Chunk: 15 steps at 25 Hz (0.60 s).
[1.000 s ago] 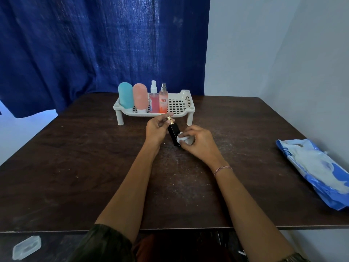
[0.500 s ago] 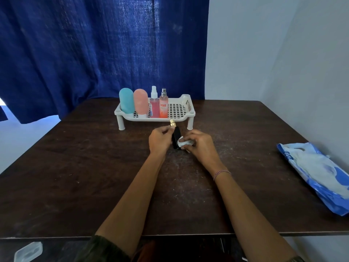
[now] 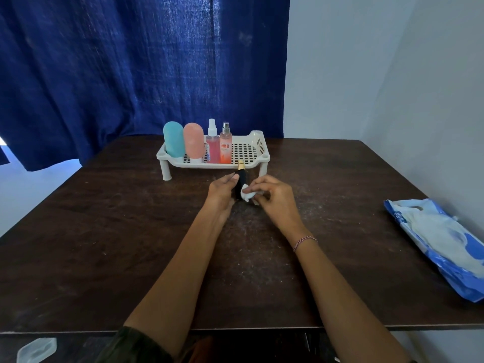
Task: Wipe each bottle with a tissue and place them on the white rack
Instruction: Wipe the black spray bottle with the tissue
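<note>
A small black bottle (image 3: pixel 240 180) with a gold cap stands nearly upright just in front of the white rack (image 3: pixel 258 156). My left hand (image 3: pixel 222 191) grips the bottle from its left side. My right hand (image 3: pixel 273 196) pinches a crumpled white tissue (image 3: pixel 247 194) and presses it against the bottle's right side. On the rack's left half stand a teal bottle (image 3: pixel 173 139), a pink bottle (image 3: pixel 193 141), a pink spray bottle (image 3: pixel 212 145) and an orange spray bottle (image 3: pixel 225 148). The rack's right half shows bare perforated floor.
A blue and white tissue pack (image 3: pixel 442 243) lies at the table's right edge by the wall. The dark wooden table (image 3: pixel 104 231) has dusty patches near the middle. A blue curtain (image 3: pixel 131 61) hangs behind. A clear plastic piece (image 3: pixel 36 349) lies below the table's front edge.
The bottle went from tilted to nearly upright, and my left hand slid from its cap down to its side. My right hand keeps the tissue against the bottle.
</note>
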{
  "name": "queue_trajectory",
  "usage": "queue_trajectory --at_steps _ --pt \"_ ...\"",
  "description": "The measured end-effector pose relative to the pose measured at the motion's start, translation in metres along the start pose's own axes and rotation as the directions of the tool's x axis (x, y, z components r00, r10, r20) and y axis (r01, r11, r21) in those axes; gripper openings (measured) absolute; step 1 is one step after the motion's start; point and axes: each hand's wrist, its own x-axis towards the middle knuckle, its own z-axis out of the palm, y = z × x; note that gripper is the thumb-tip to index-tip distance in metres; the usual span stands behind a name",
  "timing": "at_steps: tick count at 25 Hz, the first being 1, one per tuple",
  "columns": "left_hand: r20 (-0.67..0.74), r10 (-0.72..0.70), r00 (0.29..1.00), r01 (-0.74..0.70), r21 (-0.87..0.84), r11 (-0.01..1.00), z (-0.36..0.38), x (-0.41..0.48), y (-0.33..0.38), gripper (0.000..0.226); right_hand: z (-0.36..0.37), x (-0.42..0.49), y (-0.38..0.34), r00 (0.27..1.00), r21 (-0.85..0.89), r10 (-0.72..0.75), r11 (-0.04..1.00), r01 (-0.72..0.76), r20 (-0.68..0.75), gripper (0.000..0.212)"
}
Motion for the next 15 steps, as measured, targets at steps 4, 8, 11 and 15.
queue_trajectory --at_steps 4,8,11,15 --pt "0.194 -0.061 0.979 0.078 -0.081 0.994 0.006 -0.011 0.004 0.033 -0.003 -0.001 0.000 0.982 -0.015 0.021 1.000 -0.024 -0.189 0.024" --pt "0.230 -0.032 0.973 0.076 -0.187 0.979 0.006 -0.012 0.010 0.034 0.003 -0.004 -0.004 0.988 0.003 -0.023 1.000 0.023 -0.150 0.024" --pt "0.229 -0.031 0.973 0.086 -0.238 0.967 0.001 -0.010 0.012 0.032 0.003 -0.004 -0.003 0.997 -0.016 -0.049 0.999 0.048 -0.064 0.024" --pt "0.354 -0.069 0.933 0.110 -0.095 0.989 0.004 -0.018 0.009 0.028 -0.004 0.000 0.001 0.966 -0.041 -0.036 0.999 0.026 -0.258 0.025"
